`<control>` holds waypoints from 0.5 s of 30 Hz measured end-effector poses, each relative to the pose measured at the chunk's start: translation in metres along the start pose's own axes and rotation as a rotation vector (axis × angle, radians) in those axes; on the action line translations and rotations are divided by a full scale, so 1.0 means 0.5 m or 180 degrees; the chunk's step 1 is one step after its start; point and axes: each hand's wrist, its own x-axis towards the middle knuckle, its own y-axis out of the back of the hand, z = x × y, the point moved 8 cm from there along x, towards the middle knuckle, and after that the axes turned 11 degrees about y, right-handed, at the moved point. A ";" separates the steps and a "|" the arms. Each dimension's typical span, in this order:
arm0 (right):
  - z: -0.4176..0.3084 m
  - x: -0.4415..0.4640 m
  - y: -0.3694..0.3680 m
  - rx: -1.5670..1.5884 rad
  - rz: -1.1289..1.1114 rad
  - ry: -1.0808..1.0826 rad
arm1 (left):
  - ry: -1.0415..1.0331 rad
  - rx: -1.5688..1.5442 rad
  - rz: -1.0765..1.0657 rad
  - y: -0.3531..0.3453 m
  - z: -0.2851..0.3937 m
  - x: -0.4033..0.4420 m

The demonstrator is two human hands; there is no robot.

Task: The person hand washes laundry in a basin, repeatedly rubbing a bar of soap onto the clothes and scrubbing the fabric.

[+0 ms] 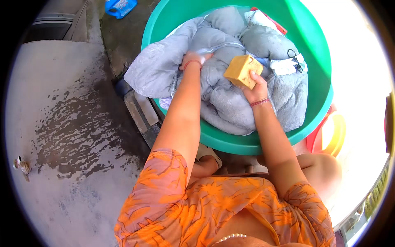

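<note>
Green tub (230, 145) as landmark. Bulky grey fabric (226, 105) sits bunched inside the tub, heaped in thick folds, one puffy end hanging over its left rim. Right hand (258, 88) is over the middle of the tub, grip closed round a yellow block (240, 71), probably bar soap, thumb on its near side. Left hand (192, 61) is on the fabric in the tub's left half, fingers partly hidden and blurred; can't tell if that grip is pinching a fold or just pressing.

Progress: fabric already in tub, block already in hand. Looks like soaping is underway or just starting, my guess, since the block's edges look crisp. A whitish patch (202, 60) by the left hand might be suds; too blurred to confirm. No clear lather over the rest, so most of the soaping, plus any rinsing and wringing, looks left to do. How wet the fabric is: can't tell.

Also: white tag (283, 66) with black cord on the fabric, toward the tub's right; blue container (120, 7) beyond the tub's left rim; wet ground (82, 131) left of the tub.
</note>
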 end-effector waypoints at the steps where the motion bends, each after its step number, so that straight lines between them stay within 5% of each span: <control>1: 0.006 0.004 0.009 0.0086 0.0018 -0.0062 | -0.0195 -0.0048 -0.0006 0.017 0.004 0.005; 5: 0.016 0.020 0.007 0.0476 -0.0236 -0.0282 | -0.0824 -0.1361 -0.0431 -0.007 -0.016 0.032; 8: 0.012 0.014 -0.003 0.0813 -0.0404 -0.0401 | -0.1067 -0.4558 -0.2211 -0.046 -0.023 0.000; 11: -0.023 -0.009 -0.032 0.1011 -0.0510 -0.0305 | -0.1269 -0.5151 -0.2996 0.108 0.065 -0.247; 15: -0.143 -0.095 -0.188 0.1545 -0.0605 0.0164 | -0.3210 -0.4308 -0.2655 0.341 0.128 -0.541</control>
